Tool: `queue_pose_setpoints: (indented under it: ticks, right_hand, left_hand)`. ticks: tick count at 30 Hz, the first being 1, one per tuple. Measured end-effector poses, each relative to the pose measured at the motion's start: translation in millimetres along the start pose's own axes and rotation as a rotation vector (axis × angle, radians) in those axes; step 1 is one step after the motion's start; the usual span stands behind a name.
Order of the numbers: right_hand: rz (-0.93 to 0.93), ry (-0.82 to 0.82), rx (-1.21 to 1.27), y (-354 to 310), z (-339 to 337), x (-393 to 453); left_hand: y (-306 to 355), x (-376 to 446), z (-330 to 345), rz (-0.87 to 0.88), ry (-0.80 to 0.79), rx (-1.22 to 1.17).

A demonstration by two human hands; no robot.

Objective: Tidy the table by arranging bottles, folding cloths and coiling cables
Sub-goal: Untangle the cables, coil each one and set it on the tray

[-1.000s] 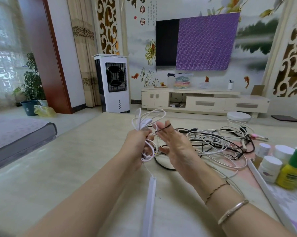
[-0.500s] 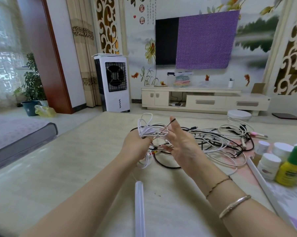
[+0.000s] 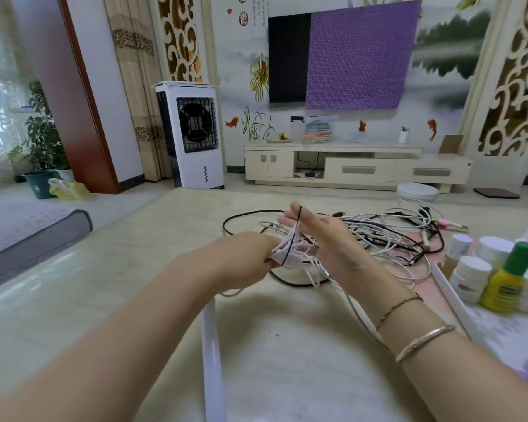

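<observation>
My left hand (image 3: 241, 257) grips a small bundle of coiled white cable (image 3: 282, 254) above the table. My right hand (image 3: 323, 236) is just right of it, fingers straight, with a thin black band (image 3: 296, 226) hooked over the fingertips and stretched down across the bundle. A white bar (image 3: 212, 354) at the cable's end lies on the table towards me. Behind my hands lies a tangled pile of black and white cables (image 3: 387, 236). A yellow bottle with a green cap (image 3: 506, 284) and several white jars (image 3: 472, 275) stand at the right.
A white tray rim (image 3: 451, 300) runs diagonally under the bottles at the right. The beige table top (image 3: 74, 300) stretches to the left. Beyond it are a grey mattress (image 3: 28, 236), an air cooler (image 3: 192, 135) and a TV cabinet (image 3: 357, 166).
Both hands have come down lower with the white bundle. The black band, earlier at my right fingertips, now stretches across the bundle. The white bar has settled further left on the table.
</observation>
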State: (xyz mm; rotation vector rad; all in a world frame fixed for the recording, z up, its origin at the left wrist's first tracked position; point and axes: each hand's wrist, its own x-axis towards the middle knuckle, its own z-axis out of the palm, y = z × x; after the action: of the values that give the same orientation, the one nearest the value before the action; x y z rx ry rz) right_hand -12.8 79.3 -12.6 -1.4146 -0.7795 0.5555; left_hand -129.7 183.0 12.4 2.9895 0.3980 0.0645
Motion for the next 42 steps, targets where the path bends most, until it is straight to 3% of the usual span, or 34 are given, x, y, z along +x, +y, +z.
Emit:
queue_pose_setpoints:
  ticks: [6,9,13,18,22,26,32,37,42]
  right_hand:
    - [-0.123,-0.112,-0.215,-2,-4,-6]
    - [-0.144,-0.042,-0.265,-4,0,-6]
    - [-0.258,0.049,-0.579,-3,6,-5]
    - [-0.323,-0.125,-1.045,-12,9,-9]
    - [-0.383,-0.223,-1.092,-3,8,-7]
    - [-0.307,-0.266,-0.994,0,0,-3]
    - [-0.285,-0.305,-0.897,3,-1,0]
    - [-0.259,-0.218,-0.933,5,-5,1]
    - [-0.326,-0.109,-0.908,4,1,2]
  left_hand:
    - [4,-3,4,-0.040,0.040,0.275]
    - [2,-1,10,-0.076,0.086,0.047]
    - [-7,3,14,-0.154,0.176,-0.195]
    - [-21,7,25,-0.239,0.230,-0.357]
    - [-24,11,25,-0.189,0.325,-0.456]
    - [-25,9,22,-0.095,0.341,-0.567]
    - [-30,-6,10,0.014,0.179,-0.856]
    - [-46,-3,6,-0.066,-0.037,-1.270]
    - [-46,-4,19,-0.124,0.008,-0.754]
